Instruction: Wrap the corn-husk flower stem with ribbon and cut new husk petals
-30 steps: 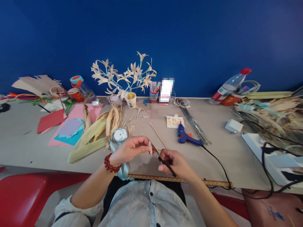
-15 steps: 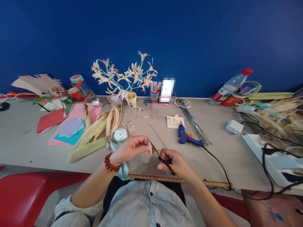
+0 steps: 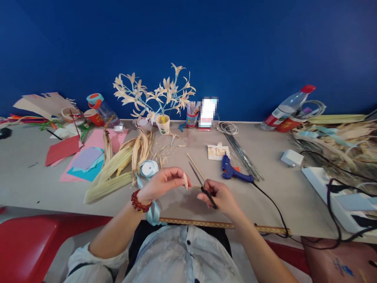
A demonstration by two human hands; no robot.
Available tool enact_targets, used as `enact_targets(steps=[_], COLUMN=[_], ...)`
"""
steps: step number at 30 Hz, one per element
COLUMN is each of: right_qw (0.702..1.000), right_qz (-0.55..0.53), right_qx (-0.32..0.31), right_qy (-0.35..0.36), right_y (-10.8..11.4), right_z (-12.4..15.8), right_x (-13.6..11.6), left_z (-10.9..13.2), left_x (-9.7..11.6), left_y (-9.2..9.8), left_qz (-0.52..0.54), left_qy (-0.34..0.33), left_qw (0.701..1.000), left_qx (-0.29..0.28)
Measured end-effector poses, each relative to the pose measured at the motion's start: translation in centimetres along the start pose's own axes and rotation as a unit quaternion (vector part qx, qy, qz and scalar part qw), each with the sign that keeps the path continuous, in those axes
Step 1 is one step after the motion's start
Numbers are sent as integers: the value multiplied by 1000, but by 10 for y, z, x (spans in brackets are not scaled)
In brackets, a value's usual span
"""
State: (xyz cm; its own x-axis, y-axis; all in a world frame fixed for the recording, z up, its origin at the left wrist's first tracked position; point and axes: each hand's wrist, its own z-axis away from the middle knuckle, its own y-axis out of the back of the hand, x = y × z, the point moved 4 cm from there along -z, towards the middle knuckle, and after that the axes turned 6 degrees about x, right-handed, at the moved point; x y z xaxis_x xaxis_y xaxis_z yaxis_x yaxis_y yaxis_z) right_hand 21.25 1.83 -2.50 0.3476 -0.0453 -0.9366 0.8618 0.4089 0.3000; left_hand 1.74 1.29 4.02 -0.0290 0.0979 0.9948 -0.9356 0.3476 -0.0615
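Between the thumb and fingers of my left hand (image 3: 166, 183) is a small pale piece of corn husk (image 3: 185, 181), narrow and pointed. My right hand (image 3: 219, 195) grips black-handled scissors (image 3: 207, 195), whose blades point up and to the left, just right of the husk piece and apart from it. Behind the scissors a thin wooden stick (image 3: 196, 166) lies on the table. A roll of light blue ribbon (image 3: 149, 168) sits beside my left hand, its loose end hanging past my wrist over the table edge.
Dried corn husks (image 3: 118, 165) and coloured paper (image 3: 88, 159) lie at left. A pot of husk flowers (image 3: 163, 124) stands at the back. To the right are a blue glue gun (image 3: 235, 171) with its cord, wires (image 3: 246, 159), a power strip (image 3: 330, 196) and a bottle (image 3: 288, 108).
The scissors have moved away from the husk piece, their blades now clear of it to the right. My left hand has turned the piece slightly.
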Motion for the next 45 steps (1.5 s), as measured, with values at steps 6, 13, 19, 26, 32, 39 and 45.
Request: enact_targets(steps=[6, 13, 19, 26, 32, 39, 45], right_qw=[911, 824, 820, 840, 816, 850, 897], right_qz=[385, 533, 550, 528, 555, 507, 432], right_qx=[149, 182, 158, 115, 154, 133, 87], right_qy=[3, -52, -25, -49, -48, -54, -33], right_y=[32, 44, 52, 58, 40, 39, 45], right_z=[0, 10, 3, 1, 5, 0, -3], right_x=[1, 12, 6, -4, 0, 8, 11], left_z=[-1, -3, -5, -5, -2, 7, 10], left_x=[-6, -19, -25, -22, -16, -16, -15], left_y=[6, 5, 6, 10, 8, 5, 4], left_qz=[7, 56, 74, 59, 47, -5, -25], left_qy=[-10, -2, 1, -15, -46, -78, -72], left_qw=[999, 997, 994, 990, 987, 983, 981], left_qx=[51, 57, 80, 129, 149, 168, 178])
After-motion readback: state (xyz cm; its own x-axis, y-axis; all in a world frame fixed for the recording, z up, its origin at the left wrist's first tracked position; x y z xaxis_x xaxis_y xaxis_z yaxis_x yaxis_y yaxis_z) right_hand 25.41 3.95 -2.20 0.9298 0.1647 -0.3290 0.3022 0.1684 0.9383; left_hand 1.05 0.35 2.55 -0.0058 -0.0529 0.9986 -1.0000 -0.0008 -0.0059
